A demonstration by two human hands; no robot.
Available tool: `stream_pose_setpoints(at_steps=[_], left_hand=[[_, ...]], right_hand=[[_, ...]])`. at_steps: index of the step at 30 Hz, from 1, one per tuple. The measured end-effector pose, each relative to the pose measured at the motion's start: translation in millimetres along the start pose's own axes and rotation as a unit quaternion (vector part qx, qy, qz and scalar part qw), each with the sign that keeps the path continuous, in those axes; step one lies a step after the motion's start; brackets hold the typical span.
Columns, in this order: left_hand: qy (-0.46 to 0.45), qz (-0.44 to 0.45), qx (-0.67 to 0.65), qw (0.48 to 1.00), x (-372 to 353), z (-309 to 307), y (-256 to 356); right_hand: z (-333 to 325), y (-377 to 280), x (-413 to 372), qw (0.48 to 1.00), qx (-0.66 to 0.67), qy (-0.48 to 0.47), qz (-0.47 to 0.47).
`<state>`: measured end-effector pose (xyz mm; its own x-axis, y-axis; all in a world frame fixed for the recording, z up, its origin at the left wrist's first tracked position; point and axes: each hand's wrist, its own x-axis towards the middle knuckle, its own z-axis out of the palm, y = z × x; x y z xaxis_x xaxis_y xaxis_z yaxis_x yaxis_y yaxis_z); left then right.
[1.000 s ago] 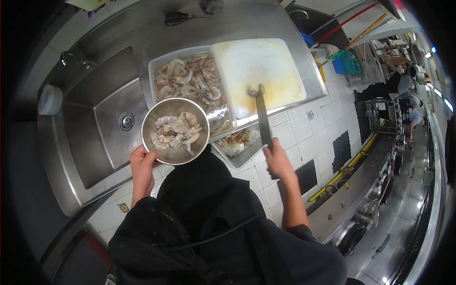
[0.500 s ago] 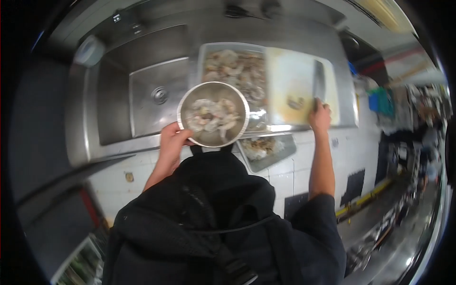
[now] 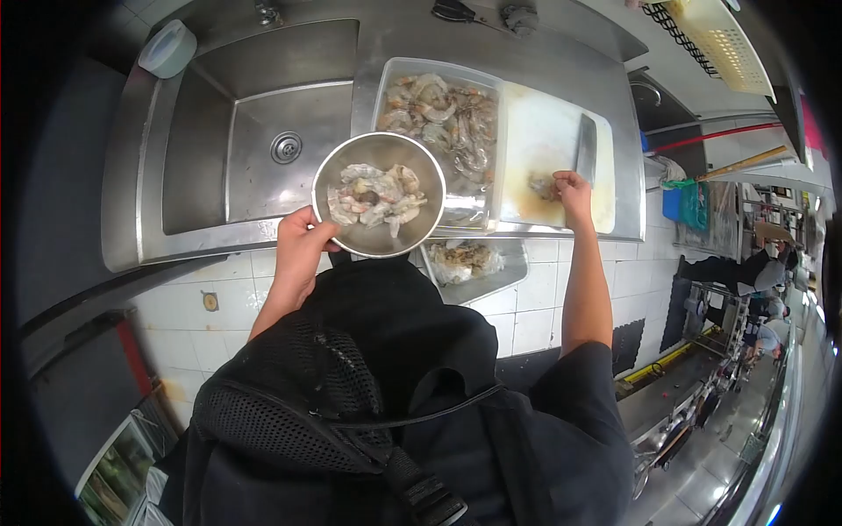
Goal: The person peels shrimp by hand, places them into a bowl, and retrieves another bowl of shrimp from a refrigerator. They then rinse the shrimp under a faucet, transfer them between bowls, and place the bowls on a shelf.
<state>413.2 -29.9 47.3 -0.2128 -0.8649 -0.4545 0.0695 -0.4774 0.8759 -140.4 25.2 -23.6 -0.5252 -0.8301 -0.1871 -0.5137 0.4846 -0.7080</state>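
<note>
My left hand [image 3: 301, 250] grips the near-left rim of a round metal bowl [image 3: 419, 158], thumb over the edge. Peeled-looking shrimp [image 3: 377, 197] lie inside it. My right hand [image 3: 573, 195] is over a white cutting board [image 3: 535, 123], its fingers closed on a small shrimp piece [image 3: 543, 185] near the board's front. A knife [image 3: 586, 149] lies flat on the board just behind that hand, its handle hidden by it. Between bowl and board, a clear tray [image 3: 379, 96] holds many shrimp in liquid; the bowl overlaps its near-left corner.
A metal sink [image 3: 289, 110] is at the left, with a plastic container [image 3: 167, 49] at its back corner. Below the counter edge sits a bin [image 3: 491, 285] of shells. Black-handled tools [image 3: 454, 12] lie at the back. People [image 3: 767, 337] are far right.
My right hand has let go of the knife, which stays on the board, and has moved left to the shrimp piece. My left hand still holds the bowl; the camera view has shifted.
</note>
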Motion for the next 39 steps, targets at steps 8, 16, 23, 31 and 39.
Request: stream_pose_setpoints(at_steps=[8, 16, 23, 31, 39], left_hand=[[-0.014, 0.006, 0.004, 1.000, 2.9, -0.9, -4.4], [-0.006, 0.020, -0.010, 1.000, -5.4, 13.3, 2.2], [0.064, 0.015, -0.055, 0.996, -13.3, 28.6, 6.3], [0.120, 0.067, -0.094, 0.986, -53.3, 32.0, 29.6], [0.154, 0.092, -0.131, 0.975, -161.2, 55.3, 91.8]], right_hand=[[25.9, -35.1, -30.7, 0.964, -0.188, -0.029, -0.188], [27.6, -23.0, -25.7, 0.923, 0.346, 0.129, 0.112], [46.0, -182.8, -93.5, 0.707, 0.703, -0.081, -0.024], [72.5, -344.6, -126.6, 0.899, 0.318, -0.238, -0.187], [28.0, -394.3, -249.8, 0.758, -0.293, -0.183, -0.553]])
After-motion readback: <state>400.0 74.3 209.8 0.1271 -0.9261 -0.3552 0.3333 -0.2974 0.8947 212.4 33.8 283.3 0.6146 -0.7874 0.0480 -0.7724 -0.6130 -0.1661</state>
